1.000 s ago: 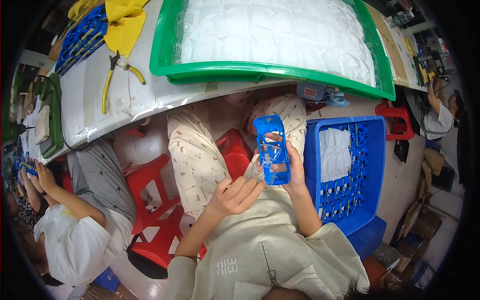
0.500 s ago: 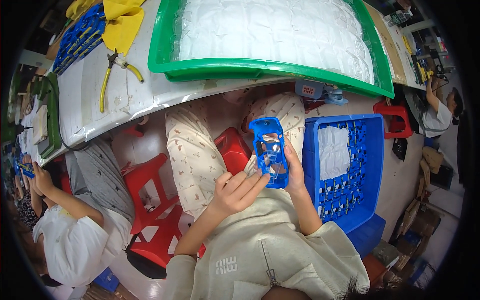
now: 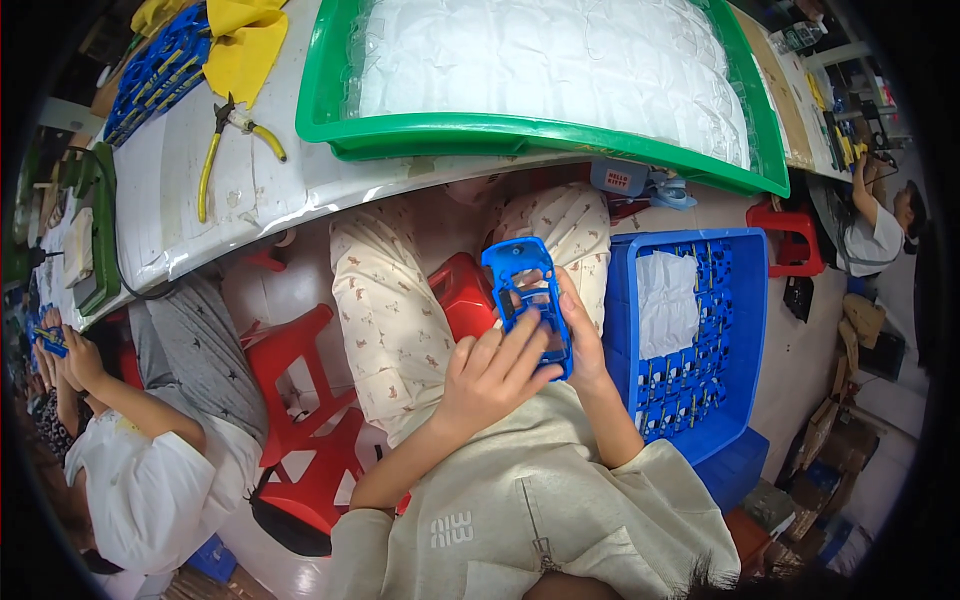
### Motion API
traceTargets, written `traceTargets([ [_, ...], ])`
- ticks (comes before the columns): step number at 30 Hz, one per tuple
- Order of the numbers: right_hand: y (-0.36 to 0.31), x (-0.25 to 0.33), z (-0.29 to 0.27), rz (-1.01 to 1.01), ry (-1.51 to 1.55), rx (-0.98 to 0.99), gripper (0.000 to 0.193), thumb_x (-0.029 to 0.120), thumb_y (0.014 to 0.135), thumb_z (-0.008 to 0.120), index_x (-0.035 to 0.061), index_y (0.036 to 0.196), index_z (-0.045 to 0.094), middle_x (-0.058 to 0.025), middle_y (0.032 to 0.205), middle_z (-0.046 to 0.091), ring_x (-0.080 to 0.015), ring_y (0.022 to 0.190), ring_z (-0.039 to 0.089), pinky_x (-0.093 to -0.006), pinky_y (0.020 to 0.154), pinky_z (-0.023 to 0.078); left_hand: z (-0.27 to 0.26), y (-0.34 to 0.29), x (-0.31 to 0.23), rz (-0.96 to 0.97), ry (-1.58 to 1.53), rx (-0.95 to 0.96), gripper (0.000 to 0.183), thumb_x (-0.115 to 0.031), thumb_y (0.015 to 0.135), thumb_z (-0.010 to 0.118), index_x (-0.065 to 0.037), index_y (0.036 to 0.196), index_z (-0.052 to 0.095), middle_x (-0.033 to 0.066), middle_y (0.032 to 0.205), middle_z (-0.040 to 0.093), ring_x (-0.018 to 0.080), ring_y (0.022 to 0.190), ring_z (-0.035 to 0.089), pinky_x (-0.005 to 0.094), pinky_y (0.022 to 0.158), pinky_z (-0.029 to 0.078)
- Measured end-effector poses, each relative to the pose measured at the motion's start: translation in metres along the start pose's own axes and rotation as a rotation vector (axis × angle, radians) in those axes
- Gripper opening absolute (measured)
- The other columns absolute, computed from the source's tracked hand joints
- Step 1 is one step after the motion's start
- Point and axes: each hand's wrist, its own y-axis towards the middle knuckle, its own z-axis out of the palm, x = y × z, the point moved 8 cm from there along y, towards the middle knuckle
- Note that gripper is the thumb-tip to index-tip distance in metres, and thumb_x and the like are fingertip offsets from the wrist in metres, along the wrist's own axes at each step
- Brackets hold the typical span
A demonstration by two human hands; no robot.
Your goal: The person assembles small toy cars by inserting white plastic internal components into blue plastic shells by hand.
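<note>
A blue plastic toy car body (image 3: 522,256), an open shell with window cut-outs, is held above my lap, tilted. My right hand (image 3: 585,335) grips it along its right side, with the thumb along the edge. My left hand (image 3: 485,375) reaches over the shell's near half, its fingertips pressed into the middle openings and its thumb by the near end. These fingers hide much of the near half. Whether a clear plastic part sits under them is hard to make out.
A green tray (image 3: 430,130) lined with white sheets stands on the table (image 3: 170,215), with yellow-handled cutters (image 3: 232,125) to its left. A blue crate (image 3: 745,330) of similar blue shells sits at my right. A red stool (image 3: 290,380) and a co-worker (image 3: 150,480) are at left.
The car body has shifted slightly left and tilted. My left hand has moved from its near end further over it, fingertips now in the openings. The clear plastic piece seen before is covered.
</note>
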Motion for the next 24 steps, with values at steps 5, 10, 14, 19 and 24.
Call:
traceTargets([
  [5,0.0,-0.003,-0.001,0.01,-0.035,-0.027,0.038,0.032,0.091,0.036,0.0048,0.116,0.036,-0.0079,0.112,0.047,-0.0146,0.102,0.047,-0.0276,0.088,0.038,0.01,0.003,0.014,-0.156,-0.207,0.18,0.054,-0.037,0.075,0.059,-0.004,0.116,0.052,0.0059,0.124,0.048,0.0228,0.084,0.043,0.0321,0.074,0.034],
  [10,-0.004,-0.005,0.006,0.062,0.078,-0.036,0.035,0.032,0.091,0.036,0.0069,0.115,0.035,-0.0055,0.105,0.051,-0.0105,0.087,0.052,-0.0244,0.076,0.045,-0.017,0.002,0.042,-0.402,-0.246,-0.289,0.04,-0.018,0.072,0.064,-0.002,0.107,0.052,0.0103,0.112,0.052,0.0244,0.085,0.046,0.0327,0.077,0.036],
  [14,-0.007,-0.008,0.01,0.067,0.024,-0.022,0.037,0.034,0.09,0.039,0.0077,0.116,0.035,-0.0048,0.1,0.05,-0.0092,0.083,0.05,-0.0225,0.073,0.044,0.034,-0.001,0.068,-0.83,-0.899,0.013,0.025,-0.011,0.078,0.06,-0.001,0.099,0.051,0.0104,0.087,0.052,0.0247,0.081,0.05,0.0337,0.076,0.038],
  [19,-0.008,0.005,0.013,-0.049,-0.159,-0.021,0.033,0.025,0.087,0.047,0.0059,0.113,0.037,-0.0046,0.093,0.05,-0.008,0.081,0.05,-0.0234,0.069,0.043,0.044,-0.001,0.07,-0.807,-0.924,0.022,0.017,-0.01,0.079,0.058,0.0,0.091,0.051,0.0111,0.08,0.052,0.0243,0.076,0.049,0.0337,0.072,0.038],
  [24,-0.001,0.018,0.014,-0.075,-0.642,-0.119,0.014,0.008,0.087,0.046,0.0008,0.098,0.042,-0.0061,0.079,0.054,-0.0082,0.069,0.052,-0.024,0.058,0.045,0.028,0.009,0.065,-0.651,-0.552,-0.049,0.013,-0.009,0.078,0.057,0.0,0.084,0.05,0.0128,0.076,0.05,0.0278,0.073,0.047,0.0359,0.067,0.037],
])
